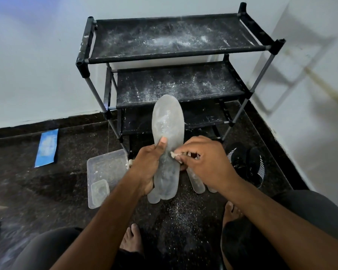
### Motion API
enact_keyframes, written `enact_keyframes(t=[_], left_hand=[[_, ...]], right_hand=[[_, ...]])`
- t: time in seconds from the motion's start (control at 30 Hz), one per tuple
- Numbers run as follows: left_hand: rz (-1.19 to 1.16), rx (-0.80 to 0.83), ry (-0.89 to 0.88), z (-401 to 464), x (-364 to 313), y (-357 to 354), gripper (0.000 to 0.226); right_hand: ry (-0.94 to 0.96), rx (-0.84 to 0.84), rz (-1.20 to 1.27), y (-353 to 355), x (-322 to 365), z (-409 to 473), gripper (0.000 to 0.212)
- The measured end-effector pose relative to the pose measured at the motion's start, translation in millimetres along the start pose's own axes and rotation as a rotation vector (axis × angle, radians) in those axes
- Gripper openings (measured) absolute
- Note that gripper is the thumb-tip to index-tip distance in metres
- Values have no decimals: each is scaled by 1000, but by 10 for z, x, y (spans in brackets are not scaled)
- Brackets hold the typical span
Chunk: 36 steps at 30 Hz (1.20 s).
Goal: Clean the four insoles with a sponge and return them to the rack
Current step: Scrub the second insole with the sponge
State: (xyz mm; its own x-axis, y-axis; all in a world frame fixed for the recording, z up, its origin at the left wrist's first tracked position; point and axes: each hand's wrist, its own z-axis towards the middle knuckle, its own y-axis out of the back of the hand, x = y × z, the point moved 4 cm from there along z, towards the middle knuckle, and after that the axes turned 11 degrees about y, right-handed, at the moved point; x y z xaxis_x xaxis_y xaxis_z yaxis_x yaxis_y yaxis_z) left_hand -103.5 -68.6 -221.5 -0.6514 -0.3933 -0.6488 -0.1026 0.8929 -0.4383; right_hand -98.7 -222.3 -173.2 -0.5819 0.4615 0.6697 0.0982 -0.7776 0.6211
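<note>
Sponge (174, 154) pinched in our right hand (205, 162) rubs the insole (167, 121) our left hand (150, 164) grips upright. Others (198, 185), perhaps three, lie on the floor; the rack (176, 53) holds none yet.

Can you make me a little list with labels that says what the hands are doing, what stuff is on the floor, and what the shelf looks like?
left hand: grips the grey insole upright, thumb on its face
right hand: pinches a small pale sponge against the insole
other insoles: lying on the floor under the hands
plastic tub: on the floor, left of the hands
black shoes: on the floor, right of the hands
blue packet: on the floor by the left wall
rack: black shelves dusted with white powder, no insoles on them
</note>
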Motion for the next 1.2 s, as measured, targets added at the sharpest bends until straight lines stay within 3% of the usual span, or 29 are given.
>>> enact_keyframes(t=[0.1,0.2,0.4,0.57,0.63,0.77,0.97,1.1,1.2], left_hand=[[96,61,-9,-21,50,-99,42],[155,109,-53,-23,54,-150,36],[185,68,-63,-35,31,-100,26],[145,151,-38,-30,31,-136,30],[140,161,-37,-27,23,-139,31],[213,69,-48,-16,2,-61,34],[192,180,21,-55,57,-175,42],[250,109,-1,-56,54,-153,32],[260,113,4,-67,64,-161,31]], right_hand=[[-105,-135,57,34,-51,-22,26],[-81,-170,-12,-10,-133,-48,20],[63,-8,-249,-94,-71,-29,11],[-52,-44,-144,-37,-252,-19,12],[-31,-64,-130,-32,-235,-22,10],[117,82,-245,-195,-72,-71,10],[-37,-102,-322,55,-193,3,14],[123,37,-240,-140,-30,-37,10],[74,-7,-239,-86,-106,-7,11]])
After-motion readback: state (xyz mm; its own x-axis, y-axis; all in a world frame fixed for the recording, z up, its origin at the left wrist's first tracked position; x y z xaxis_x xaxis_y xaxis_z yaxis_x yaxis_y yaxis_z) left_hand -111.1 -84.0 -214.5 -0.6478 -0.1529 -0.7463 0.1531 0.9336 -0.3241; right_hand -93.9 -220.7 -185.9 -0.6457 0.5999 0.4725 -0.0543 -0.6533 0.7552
